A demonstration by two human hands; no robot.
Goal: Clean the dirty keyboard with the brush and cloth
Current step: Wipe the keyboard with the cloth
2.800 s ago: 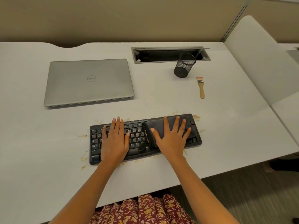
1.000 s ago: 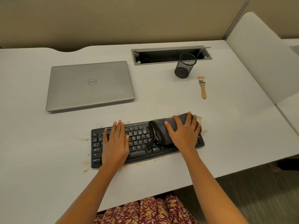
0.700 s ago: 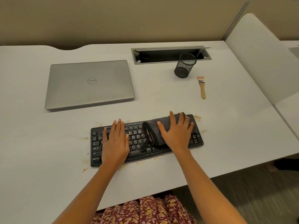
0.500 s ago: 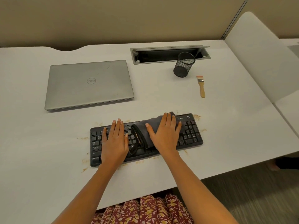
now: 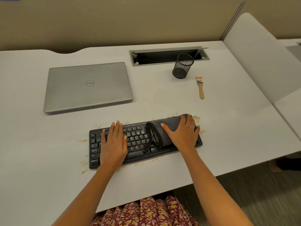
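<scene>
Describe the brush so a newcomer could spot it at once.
Start at the open cable tray along the white desk's far edge. The black mesh cup stands in front of it; the brush lies flat just right of that, untouched. It alone has a pale wooden handle and pinkish bristles.

Black keyboard [image 5: 136, 144] amid crumbs, grey cloth [image 5: 169, 128] on its right half, wooden-handled brush [image 5: 200, 88] lying beyond

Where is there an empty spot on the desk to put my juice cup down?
Bare desk lies left of the keyboard, below the laptop. There is more right of the brush. Around the keyboard it is crowded: crumbs, the left hand, and the right hand on the cloth.
</scene>
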